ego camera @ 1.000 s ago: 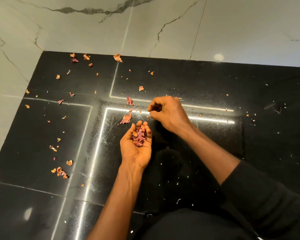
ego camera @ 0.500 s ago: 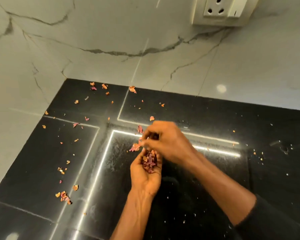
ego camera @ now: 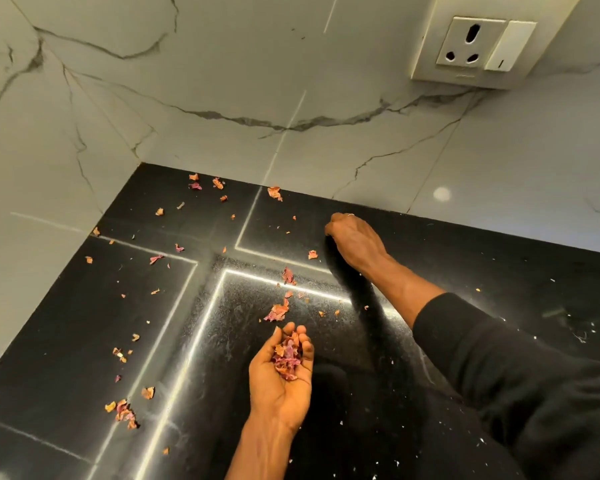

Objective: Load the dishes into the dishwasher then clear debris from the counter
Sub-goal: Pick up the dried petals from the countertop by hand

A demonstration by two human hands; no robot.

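Head view looks down on a shiny black bench (ego camera: 66,341) in a corner of grey marble walls (ego camera: 222,81). Dry pink and orange petal bits (ego camera: 278,311) lie all over the bench, many near the back wall and more at the left. The left hand (ego camera: 280,372) is palm up and cupped, holding a small pile of petals (ego camera: 286,358). The right hand (ego camera: 355,239) reaches far back, knuckles up, fingers curled down on the bench; I cannot tell if it holds anything. A white wall socket (ego camera: 471,43) sits up high.
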